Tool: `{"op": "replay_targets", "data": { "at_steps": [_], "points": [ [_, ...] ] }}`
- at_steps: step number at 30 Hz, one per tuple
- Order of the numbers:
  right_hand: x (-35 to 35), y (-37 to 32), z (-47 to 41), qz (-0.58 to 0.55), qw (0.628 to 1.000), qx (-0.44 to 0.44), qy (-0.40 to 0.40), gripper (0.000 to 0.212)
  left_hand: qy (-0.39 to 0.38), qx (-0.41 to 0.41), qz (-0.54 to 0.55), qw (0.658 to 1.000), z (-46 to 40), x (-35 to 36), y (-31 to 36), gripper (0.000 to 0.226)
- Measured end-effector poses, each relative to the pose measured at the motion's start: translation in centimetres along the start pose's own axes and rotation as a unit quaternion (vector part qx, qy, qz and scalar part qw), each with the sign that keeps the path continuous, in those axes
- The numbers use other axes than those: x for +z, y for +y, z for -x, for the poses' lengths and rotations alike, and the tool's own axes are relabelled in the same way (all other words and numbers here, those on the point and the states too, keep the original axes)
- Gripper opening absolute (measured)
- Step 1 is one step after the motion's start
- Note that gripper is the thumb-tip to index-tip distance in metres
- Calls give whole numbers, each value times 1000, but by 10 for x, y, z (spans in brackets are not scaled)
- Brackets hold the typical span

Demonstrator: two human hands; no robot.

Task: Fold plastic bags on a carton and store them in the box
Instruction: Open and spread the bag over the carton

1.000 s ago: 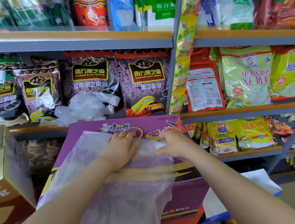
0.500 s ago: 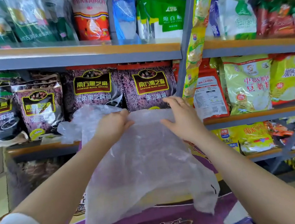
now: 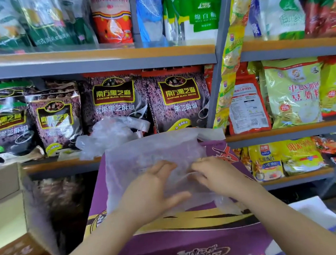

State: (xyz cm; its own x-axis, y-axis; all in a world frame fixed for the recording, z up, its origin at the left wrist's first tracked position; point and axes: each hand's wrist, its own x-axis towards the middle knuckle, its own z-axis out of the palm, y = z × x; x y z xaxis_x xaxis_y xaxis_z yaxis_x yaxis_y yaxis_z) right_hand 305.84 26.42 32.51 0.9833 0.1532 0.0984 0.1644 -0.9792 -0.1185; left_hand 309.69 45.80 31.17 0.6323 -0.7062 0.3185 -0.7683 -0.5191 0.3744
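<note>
A thin translucent plastic bag point(image 3: 151, 157) lies spread on the far half of a purple carton point(image 3: 177, 247) in front of me. My left hand point(image 3: 150, 195) presses flat on the bag's near edge, fingers apart. My right hand point(image 3: 213, 174) rests beside it on the bag, its fingertips pinching a fold of the plastic. A crumpled heap of more clear plastic bags point(image 3: 110, 134) sits on the shelf just behind the carton. An open brown cardboard box point(image 3: 8, 214) stands at my left.
Metal shelving point(image 3: 112, 60) packed with food packets fills the view ahead. A grey upright post point(image 3: 217, 91) with a hanging strip of yellow sachets stands right of centre. A white and blue sheet point(image 3: 313, 215) lies low on the right.
Half a second ago both hands held the bag up in the air by its top edge. Now the bag lies down on the carton and both hands rest on it.
</note>
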Motion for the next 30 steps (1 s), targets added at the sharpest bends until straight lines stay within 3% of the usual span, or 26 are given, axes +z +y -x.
{"op": "replay_targets", "data": {
  "at_steps": [3, 7, 9, 13, 17, 20, 23, 26, 28, 30],
  "points": [
    [-4, -3, -2, -47, 997, 0, 55, 18, 26, -38, -60, 997, 21, 13, 0, 41],
    [-13, 15, 3, 10, 996, 46, 81, 34, 59, -57, -155, 984, 34, 16, -10, 45],
    [-13, 35, 14, 32, 990, 103, 94, 31, 82, -68, -182, 977, 42, 15, -16, 44],
    [-16, 67, 42, -142, 956, 193, 169, 38, 106, -112, -233, 960, 49, 11, -27, 42],
    [-14, 52, 56, -314, 933, 139, 109, 36, 100, -119, -177, 972, 31, 24, -3, 34],
    [-13, 39, 66, -446, 887, 95, 70, 33, 72, -94, -135, 984, 10, 39, 33, 41],
    [-15, 43, 77, -579, 811, 73, 50, 40, 23, -138, -79, 987, -5, 46, 50, 59],
    [-18, 54, 86, -676, 732, 49, 68, 43, -42, -143, -101, 984, -9, 51, 55, 73],
    [-20, 61, 90, -719, 690, 51, 71, 45, -43, -122, -124, 984, -5, 57, 53, 62],
    [-19, 70, 93, -708, 696, 84, 85, 44, -7, -88, -128, 988, 0, 60, 46, 48]
  ]
}}
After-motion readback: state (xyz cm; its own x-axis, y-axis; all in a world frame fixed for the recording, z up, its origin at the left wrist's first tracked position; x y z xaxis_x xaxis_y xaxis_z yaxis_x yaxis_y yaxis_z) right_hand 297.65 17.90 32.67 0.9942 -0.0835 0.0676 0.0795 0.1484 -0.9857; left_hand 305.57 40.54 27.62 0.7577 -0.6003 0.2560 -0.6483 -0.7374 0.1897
